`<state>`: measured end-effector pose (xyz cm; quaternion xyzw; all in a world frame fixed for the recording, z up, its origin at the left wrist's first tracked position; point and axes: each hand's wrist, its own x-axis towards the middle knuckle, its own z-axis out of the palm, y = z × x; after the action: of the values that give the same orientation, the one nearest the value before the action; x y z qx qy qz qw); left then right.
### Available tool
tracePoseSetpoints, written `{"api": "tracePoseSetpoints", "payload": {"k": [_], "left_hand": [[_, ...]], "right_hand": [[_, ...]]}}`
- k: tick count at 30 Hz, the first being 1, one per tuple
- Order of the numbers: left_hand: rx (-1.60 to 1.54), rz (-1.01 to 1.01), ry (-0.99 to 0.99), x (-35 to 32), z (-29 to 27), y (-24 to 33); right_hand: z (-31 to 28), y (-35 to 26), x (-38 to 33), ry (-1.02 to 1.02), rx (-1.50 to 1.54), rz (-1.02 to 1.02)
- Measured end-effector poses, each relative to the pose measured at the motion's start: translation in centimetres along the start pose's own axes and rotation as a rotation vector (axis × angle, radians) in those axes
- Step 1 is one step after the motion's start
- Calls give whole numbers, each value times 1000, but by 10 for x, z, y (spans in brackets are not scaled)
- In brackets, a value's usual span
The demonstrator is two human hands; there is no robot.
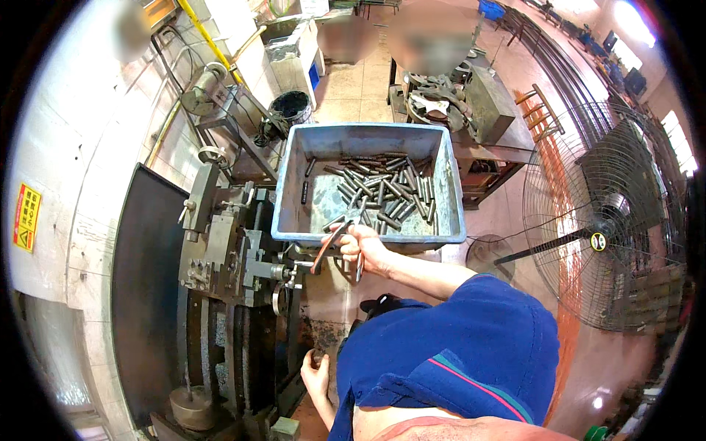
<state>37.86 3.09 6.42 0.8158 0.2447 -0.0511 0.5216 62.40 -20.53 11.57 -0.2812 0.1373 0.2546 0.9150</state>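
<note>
My right hand [370,248] is closed round a pair of pliers [329,248] at the near edge of a blue plastic bin [368,239]. The handles spread apart on the near side of my fist, and the jaws reach over the rim into the bin. Many short dark metal rods [397,189] lie there in a loose heap, close to the jaws. Whether the jaws grip a rod, I cannot tell. Lower down, beside the machine, my left hand [316,376] is curled round a small dark rounded thing whose kind I cannot make out.
A metal machine tool [228,257] with cranks and slides stands left of the bin. On the right is a large caged fan [603,220]. Beyond the bin are a black bucket [291,108] and a bench [507,140] with metal parts.
</note>
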Motion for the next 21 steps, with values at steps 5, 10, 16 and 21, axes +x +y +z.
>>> {"api": "tracePoseSetpoints", "payload": {"k": [5,10,16,21], "left_hand": [[137,23,133,-13,-22,-1],[10,-109,470,-90,-38,-35],[-178,-371,1134,-228,-41,-133],[-545,-601,1543,-349,-9,-218]], "right_hand": [[10,76,-17,-312,-105,175],[51,124,-64,-364,-347,539],[72,170,-80,-580,-531,655],[78,206,-89,-601,-639,847]]}}
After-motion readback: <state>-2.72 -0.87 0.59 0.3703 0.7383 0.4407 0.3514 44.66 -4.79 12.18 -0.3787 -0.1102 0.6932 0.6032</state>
